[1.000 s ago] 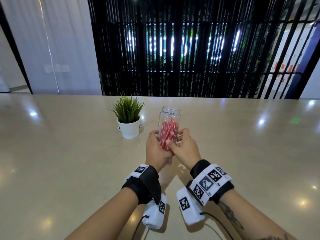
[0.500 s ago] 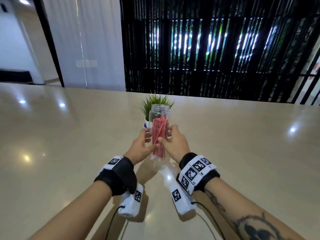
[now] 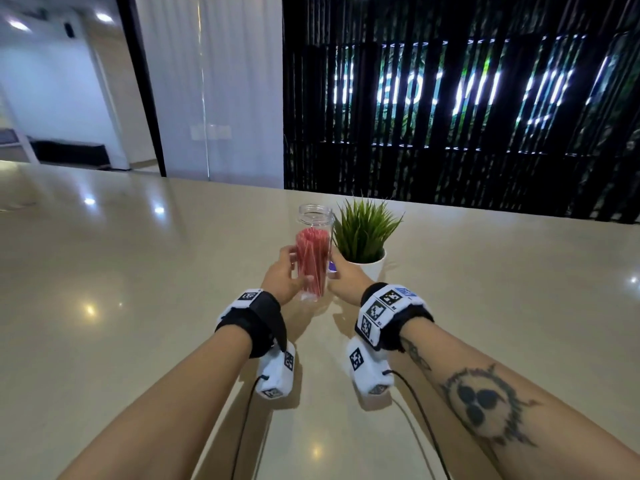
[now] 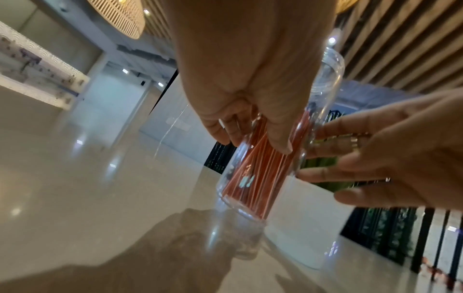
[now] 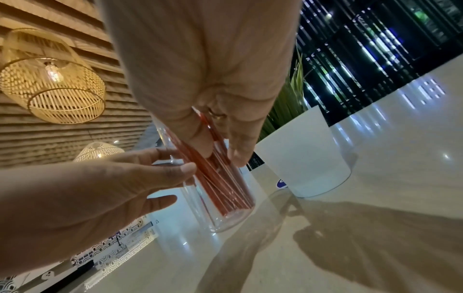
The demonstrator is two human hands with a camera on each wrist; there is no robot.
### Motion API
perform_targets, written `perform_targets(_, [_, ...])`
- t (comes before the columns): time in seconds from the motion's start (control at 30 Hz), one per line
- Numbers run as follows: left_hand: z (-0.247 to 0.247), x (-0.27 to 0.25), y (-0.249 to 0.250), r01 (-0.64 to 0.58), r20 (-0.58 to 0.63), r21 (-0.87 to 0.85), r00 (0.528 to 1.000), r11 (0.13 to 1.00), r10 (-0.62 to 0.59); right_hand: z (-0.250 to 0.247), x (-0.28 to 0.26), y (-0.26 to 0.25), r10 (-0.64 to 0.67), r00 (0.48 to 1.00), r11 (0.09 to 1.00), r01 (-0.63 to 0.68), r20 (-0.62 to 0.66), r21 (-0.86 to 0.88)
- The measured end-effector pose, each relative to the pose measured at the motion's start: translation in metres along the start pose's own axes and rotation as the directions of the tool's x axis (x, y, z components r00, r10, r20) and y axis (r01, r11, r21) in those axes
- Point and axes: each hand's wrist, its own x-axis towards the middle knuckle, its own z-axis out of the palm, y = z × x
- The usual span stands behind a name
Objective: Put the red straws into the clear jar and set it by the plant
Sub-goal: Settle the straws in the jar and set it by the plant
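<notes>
At nine o'clock of the plant (image 3: 363, 233), your left hand (image 3: 282, 277) and right hand (image 3: 346, 280) clasped the clear jar (image 3: 314, 252) of red straws (image 3: 311, 261) just above the bench (image 3: 138, 306); lowering it level suited best.

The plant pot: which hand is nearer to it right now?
Right. The right hand holds the jar on the side facing the plant pot, just short of it; the left hand holds the jar's far side.

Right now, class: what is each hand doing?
Left hand: grips the clear jar of red straws.
Right hand: grips the same jar.
</notes>
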Motion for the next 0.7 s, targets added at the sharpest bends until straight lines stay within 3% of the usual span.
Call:
perform_targets(0.27, [0.004,0.02,-0.023,0.037,0.018,0.042,0.999,0.998,-0.038,0.019,0.037,0.021,0.047,0.998,0.998,-0.048,0.029,0.037])
perform_targets(0.7, [0.02,0.017,-0.031,0.128,0.052,0.05,0.99,0.99,-0.131,0.025,0.022,0.035,0.049,0.995,0.999,-0.049,0.083,-0.011])
